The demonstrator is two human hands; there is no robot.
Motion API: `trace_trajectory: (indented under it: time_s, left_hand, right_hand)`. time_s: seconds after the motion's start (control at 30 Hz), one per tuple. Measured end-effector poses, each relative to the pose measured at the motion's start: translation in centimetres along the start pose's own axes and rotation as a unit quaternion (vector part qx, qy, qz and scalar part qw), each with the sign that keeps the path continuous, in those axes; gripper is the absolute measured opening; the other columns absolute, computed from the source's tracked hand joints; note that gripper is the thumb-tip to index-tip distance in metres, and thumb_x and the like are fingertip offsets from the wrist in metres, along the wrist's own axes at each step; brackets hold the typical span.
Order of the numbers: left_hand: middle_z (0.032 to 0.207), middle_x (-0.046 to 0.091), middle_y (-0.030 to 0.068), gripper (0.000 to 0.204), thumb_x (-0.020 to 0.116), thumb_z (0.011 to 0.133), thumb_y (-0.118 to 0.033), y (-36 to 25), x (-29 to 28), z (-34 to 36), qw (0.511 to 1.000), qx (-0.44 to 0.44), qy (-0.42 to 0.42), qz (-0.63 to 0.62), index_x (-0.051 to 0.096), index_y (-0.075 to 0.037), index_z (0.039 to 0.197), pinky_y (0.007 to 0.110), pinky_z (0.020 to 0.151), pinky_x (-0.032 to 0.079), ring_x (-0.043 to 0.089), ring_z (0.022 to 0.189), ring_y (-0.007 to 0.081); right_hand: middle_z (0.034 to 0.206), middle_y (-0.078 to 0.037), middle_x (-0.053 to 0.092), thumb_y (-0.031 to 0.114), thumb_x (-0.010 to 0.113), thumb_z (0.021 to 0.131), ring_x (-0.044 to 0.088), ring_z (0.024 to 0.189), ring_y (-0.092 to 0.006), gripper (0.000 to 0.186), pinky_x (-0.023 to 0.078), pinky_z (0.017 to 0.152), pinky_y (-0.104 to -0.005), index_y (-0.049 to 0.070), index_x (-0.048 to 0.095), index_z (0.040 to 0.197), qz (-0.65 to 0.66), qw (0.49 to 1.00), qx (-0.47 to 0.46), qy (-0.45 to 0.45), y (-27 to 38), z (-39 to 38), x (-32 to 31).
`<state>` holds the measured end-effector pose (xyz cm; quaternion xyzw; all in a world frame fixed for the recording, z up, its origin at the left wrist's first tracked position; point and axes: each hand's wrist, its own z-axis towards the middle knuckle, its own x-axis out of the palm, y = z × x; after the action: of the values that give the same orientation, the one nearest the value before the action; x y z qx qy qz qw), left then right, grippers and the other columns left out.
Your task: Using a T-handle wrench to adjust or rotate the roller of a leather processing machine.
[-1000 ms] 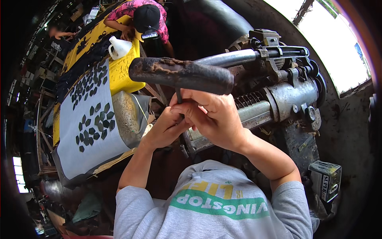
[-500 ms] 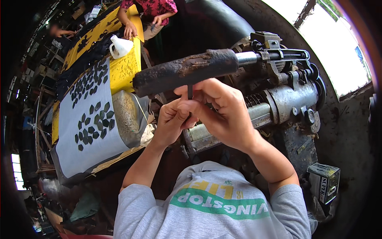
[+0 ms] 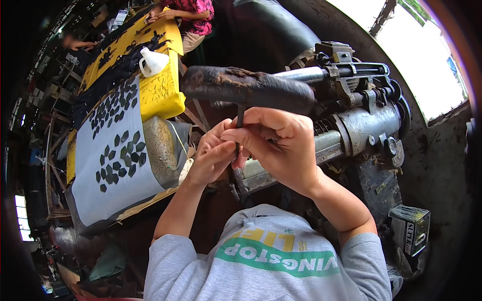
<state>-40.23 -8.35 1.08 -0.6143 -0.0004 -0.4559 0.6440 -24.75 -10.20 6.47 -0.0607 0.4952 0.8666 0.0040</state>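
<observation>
A dark, worn cylindrical tool head (image 3: 248, 89) is held crosswise above my hands, a thin dark metal shaft running down from its middle. My left hand (image 3: 217, 150) pinches the lower part of this shaft, while my right hand (image 3: 271, 145) is closed around it just beside, thumb and fingertips on the metal. Behind my right hand is a greasy metal machine (image 3: 369, 130) with rollers, gears and a spring. To the left, a white sheet (image 3: 98, 200) carries several small dark cut pieces (image 3: 121, 160), next to a speckled, rough block (image 3: 161, 153).
A yellow-covered table (image 3: 160, 103) holds dark material and a white plastic jug (image 3: 153, 62). A co-worker in a pink patterned shirt (image 3: 198, 17) works at its far end, another person (image 3: 78, 44) farther left. A metal can (image 3: 409, 228) sits lower right, below a bright opening (image 3: 416, 60).
Both hands stay on the shaft and have shifted slightly; the tool head has turned and moved a little right. The co-worker in pink has straightened and moved toward the table's far edge.
</observation>
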Motion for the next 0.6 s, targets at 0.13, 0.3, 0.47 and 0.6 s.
trace_trajectory:
  time_s: [0.13,0.3,0.47,0.6]
  left_hand:
    - [0.074,0.056,0.0017,0.022,0.066,0.087,-0.02,0.6,-0.5,-0.3,0.995,0.027,-0.057,0.071,0.047,-0.009,0.087,0.015,0.046,0.038,0.056,0.058,0.0065]
    - [0.075,0.062,0.0037,0.016,0.064,0.089,-0.018,1.7,-1.8,-0.5,0.997,0.025,-0.048,0.058,0.052,-0.007,0.085,0.014,0.04,0.033,0.06,0.057,0.0074]
    - [0.076,0.064,0.0064,0.028,0.063,0.089,-0.023,0.1,-0.2,-0.3,0.996,0.015,-0.021,0.083,0.059,-0.001,0.105,0.018,0.041,0.038,0.061,0.057,0.0098]
    - [0.078,0.064,0.0078,0.04,0.064,0.087,-0.032,1.0,-2.0,-1.0,0.993,-0.017,-0.017,0.12,0.059,0.002,0.107,0.021,0.047,0.045,0.061,0.06,0.0109]
  right_hand:
    - [0.063,-0.008,0.06,-0.003,0.065,0.076,0.062,0.053,-0.012,0.009,0.047,0.048,-0.0234,0.0,0.057,0.079,-0.083,0.996,-0.025,0.006,0.3,0.1,-0.3]
    - [0.067,-0.01,0.057,-0.006,0.059,0.078,0.062,0.057,-0.0176,0.01,0.047,0.05,-0.0262,-0.003,0.053,0.086,-0.012,0.996,-0.065,0.066,1.2,0.9,-1.1]
    - [0.075,-0.014,0.058,-0.011,0.056,0.075,0.063,0.061,-0.0264,0.015,0.052,0.055,-0.0326,-0.004,0.054,0.087,-0.046,0.984,-0.085,0.148,1.6,0.5,-2.0]
    - [0.072,-0.013,0.06,-0.002,0.066,0.075,0.063,0.064,-0.026,0.014,0.05,0.054,-0.0309,-0.001,0.058,0.086,-0.085,0.992,-0.083,0.049,1.6,-0.2,-1.0]
